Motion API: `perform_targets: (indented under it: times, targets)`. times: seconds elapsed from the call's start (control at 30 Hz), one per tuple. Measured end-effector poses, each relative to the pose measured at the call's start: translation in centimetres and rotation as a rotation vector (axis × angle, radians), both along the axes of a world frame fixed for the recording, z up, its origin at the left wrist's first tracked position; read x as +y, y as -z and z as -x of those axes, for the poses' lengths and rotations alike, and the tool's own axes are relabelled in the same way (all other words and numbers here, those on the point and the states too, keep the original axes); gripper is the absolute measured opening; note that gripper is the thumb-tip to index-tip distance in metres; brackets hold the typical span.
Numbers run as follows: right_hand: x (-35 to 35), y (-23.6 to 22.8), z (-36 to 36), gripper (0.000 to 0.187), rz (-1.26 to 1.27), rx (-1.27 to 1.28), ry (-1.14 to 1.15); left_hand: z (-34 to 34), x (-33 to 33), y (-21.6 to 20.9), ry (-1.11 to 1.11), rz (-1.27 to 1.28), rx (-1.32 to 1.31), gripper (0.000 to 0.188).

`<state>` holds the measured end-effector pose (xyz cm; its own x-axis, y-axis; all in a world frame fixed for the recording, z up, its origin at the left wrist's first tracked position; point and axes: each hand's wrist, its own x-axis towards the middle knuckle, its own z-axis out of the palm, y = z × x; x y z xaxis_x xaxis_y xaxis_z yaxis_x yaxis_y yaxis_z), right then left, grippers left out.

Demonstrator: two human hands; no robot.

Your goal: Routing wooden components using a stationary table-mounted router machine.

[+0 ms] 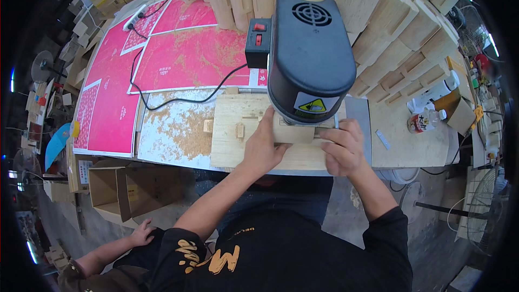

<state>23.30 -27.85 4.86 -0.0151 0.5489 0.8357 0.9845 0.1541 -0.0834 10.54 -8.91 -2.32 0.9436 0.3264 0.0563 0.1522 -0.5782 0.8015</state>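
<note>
A dark, vented machine [313, 57] fills the frame's upper centre, over a pale wooden board [232, 154]. At centre, the left hand [262, 148] grips a wood block [297, 134]; the right hand [344, 147] curls alongside, its hold too hidden to tell.

The tall rounded black machine housing [312, 59] looks like smooth plastic or painted metal with a soft sheen; its small red rocker switches [259, 39] look like smooth plastic. Below, the pale rectangular block [294, 134] and the wide pale board [238, 154] are bare wood, matt and unvarnished. Loose tan sawdust [194, 132] roughens the whitish worktop [151, 148]. The bright pink printed sheets [178, 59] look smooth, like coated paper or card. The open brown box [111, 192] is matt cardboard; the black shirt [303, 243], dull cloth.
</note>
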Motion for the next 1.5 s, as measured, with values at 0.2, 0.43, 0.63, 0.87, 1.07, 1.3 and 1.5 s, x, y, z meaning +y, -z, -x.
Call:
perform_targets:
  times: [0.2, 0.43, 0.63, 0.87, 1.07, 1.3, 1.5]
  targets:
    - [3.4, -9.0, -1.0, 0.042, 0.004, 0.933, 0.158, -0.3, 3.6, -1.3, 0.089, -0.051, 0.072, 0.105]
    - [-2.9, 3.9, -0.2, 0.041, 0.732, 0.337, 0.439, 2.2, 4.8, -1.1, 0.073, 0.041, -0.112, 0.088]
    - [-3.1, 3.6, -1.1, 0.030, 0.692, 0.440, 0.490, 10.6, 16.6, -6.4, -0.114, 0.373, -0.016, 0.091]
    - [-3.4, 3.9, -0.8, 0.028, 0.674, 0.574, 0.540, 20.7, 36.9, -4.6, -0.840, -0.644, 0.611, 0.089]
    - [-3.2, 3.0, 0.8, 0.035, 0.621, 0.589, 0.568, 8.8, 37.2, -11.3, -0.691, -0.675, 0.513, 0.102]
    - [-3.2, 3.8, 1.5, 0.039, 0.479, 0.613, 0.617, -20.2, 34.1, -10.8, -0.344, -0.287, -0.162, 0.096]
    - [-2.4, 2.5, 2.2, 0.033, 0.467, 0.654, 0.564, -29.3, 39.0, -5.7, -0.526, 0.172, -0.323, 0.094]
